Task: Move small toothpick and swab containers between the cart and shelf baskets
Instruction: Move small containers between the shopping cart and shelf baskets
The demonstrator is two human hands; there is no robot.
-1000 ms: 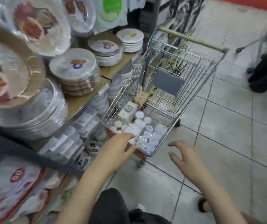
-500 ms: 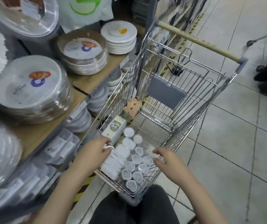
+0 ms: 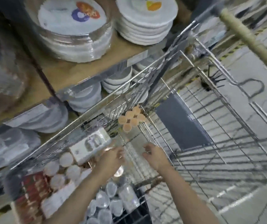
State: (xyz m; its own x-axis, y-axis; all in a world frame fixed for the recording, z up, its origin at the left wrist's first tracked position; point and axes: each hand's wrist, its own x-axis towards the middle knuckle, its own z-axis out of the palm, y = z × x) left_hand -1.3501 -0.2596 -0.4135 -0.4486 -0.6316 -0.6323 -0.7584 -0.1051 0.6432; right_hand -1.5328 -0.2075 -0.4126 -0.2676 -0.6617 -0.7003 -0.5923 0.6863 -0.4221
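Small round containers (image 3: 106, 206) clustered at cart (image 3: 226, 167) near end, within easy reach; left hand (image 3: 113, 157) and right hand (image 3: 153, 155) hovering beyond them, grip too blurred to tell.

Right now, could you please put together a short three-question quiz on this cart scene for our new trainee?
1. True or false: both hands are inside the wire shopping cart.
2. Which hand is nearer the white box? A) left hand B) right hand
3. Fill in: the cluster of small orange cups sits against the cart's ____ wall, the one facing the shelf of stacked plates.

Key: 1 true. 2 A. 3 left. Motion blur hides whether the fingers hold anything.
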